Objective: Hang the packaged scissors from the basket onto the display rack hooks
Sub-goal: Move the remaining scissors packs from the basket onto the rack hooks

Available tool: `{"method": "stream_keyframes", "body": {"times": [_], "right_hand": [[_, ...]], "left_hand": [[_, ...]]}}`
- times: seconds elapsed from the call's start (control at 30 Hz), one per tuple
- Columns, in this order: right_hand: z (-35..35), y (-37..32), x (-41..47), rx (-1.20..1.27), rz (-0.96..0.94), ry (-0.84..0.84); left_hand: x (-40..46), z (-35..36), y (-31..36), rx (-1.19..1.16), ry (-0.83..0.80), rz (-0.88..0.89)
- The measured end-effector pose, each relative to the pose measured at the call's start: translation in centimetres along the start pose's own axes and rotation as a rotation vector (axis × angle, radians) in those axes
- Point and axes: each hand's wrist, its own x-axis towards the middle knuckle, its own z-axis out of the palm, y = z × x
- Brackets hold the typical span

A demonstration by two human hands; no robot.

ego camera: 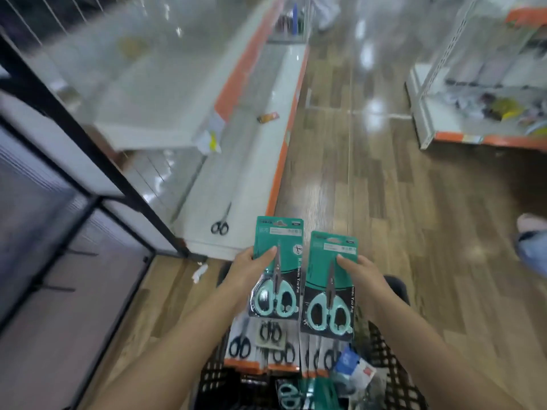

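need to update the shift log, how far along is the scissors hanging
Nothing looks hung: no rack hook with a pack on it is in view. In hand: the left hand holds one teal scissors pack and the right hand holds another teal pack, both above the black basket. Left: many packs of black-handled scissors are in the basket, and a loose pair of scissors lies on the white shelf base.

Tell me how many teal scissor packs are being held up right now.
2. One teal pack is in the left hand, the other teal pack in the right hand, both above the basket. More teal packaging shows in the basket, partly hidden.
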Motion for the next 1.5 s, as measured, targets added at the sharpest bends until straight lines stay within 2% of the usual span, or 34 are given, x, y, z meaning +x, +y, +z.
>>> {"method": "stream_keyframes", "body": {"times": [0.33,0.4,0.53,0.67,1.1,1.27,1.5], "right_hand": [[2.2,-29.9,-22.6,0.025,-0.293,-0.108],[3.1,-34.1,-26.4,0.038,-0.352,-0.158],[5.1,-38.7,-31.4,0.079,-0.503,-0.242],[6.8,-38.1,-34.2,0.053,-0.531,-0.341],[7.4,-23.6,-38.4,-0.439,-0.42,-0.683],[10.1,-21.6,-42.0,-0.526,-0.421,-0.816],[16.0,-21.6,-46.1,-0.671,-0.598,-0.914]], "left_hand": [[-19.4,-7.5,31.0,-0.118,0.106,0.234],[-23.1,-8.8,35.0,-0.112,0.145,0.3],[-28.5,-10.9,39.0,-0.136,0.247,0.417],[-33.2,-12.4,37.2,-0.263,0.437,0.412],[-45.4,-8.3,19.7,-0.699,0.836,0.135],[-50.1,-8.8,16.8,-0.735,1.003,0.118],[-53.6,-12.3,16.2,-0.705,1.133,0.177]]}}
